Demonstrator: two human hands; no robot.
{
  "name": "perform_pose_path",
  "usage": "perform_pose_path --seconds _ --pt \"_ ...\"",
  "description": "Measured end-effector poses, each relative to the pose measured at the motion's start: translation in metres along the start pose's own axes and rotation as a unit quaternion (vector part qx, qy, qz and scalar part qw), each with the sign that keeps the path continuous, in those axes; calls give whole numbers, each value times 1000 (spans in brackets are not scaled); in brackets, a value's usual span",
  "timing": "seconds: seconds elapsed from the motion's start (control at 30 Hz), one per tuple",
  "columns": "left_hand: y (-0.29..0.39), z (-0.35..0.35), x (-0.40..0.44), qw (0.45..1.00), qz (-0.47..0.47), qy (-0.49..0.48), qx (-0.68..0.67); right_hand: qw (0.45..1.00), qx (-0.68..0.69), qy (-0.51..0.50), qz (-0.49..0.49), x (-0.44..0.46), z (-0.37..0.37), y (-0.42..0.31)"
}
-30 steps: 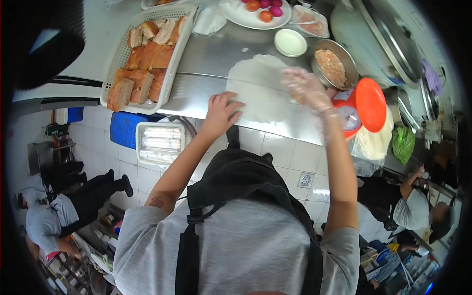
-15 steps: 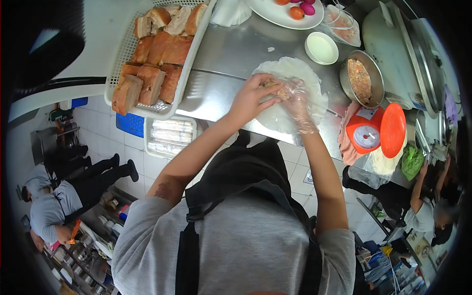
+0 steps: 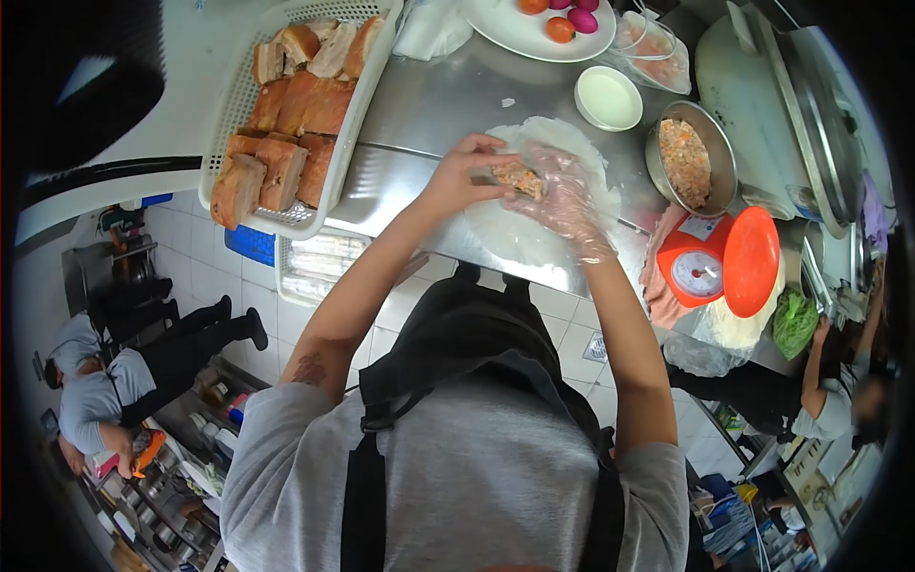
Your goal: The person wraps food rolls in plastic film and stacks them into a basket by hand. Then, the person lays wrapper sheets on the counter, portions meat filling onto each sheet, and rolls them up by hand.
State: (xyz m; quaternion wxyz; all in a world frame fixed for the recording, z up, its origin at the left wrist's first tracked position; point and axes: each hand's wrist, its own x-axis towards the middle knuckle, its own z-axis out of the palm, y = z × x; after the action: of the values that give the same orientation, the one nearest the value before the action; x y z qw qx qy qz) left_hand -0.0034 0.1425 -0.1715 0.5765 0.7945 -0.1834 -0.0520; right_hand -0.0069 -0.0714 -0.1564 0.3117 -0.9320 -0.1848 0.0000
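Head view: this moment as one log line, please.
left hand: bare, at mixture | right hand: gloved, at mixture | mixture: over white sheet

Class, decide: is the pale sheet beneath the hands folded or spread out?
Spread out. The pale sheet lies broad and flat on the steel table, its edge visible around the right hand.
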Motion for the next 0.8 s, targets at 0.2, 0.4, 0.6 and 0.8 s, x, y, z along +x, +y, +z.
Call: perform_pose_path --seconds 0.2,0.4,0.6,0.8 --pt "-13 8 -4 999 11 36 2 998 48 -38 21 7 40 15" --pt "-3 0 2 1000 -3 25 9 980 176 71 55 1 3 -17" --pt "-2 1 8 988 7 -15 154 992 100 47 -63 -14 22 36" --pt "-3 -4 9 992 3 -21 123 997 65 31 -22 -9 -1 8"
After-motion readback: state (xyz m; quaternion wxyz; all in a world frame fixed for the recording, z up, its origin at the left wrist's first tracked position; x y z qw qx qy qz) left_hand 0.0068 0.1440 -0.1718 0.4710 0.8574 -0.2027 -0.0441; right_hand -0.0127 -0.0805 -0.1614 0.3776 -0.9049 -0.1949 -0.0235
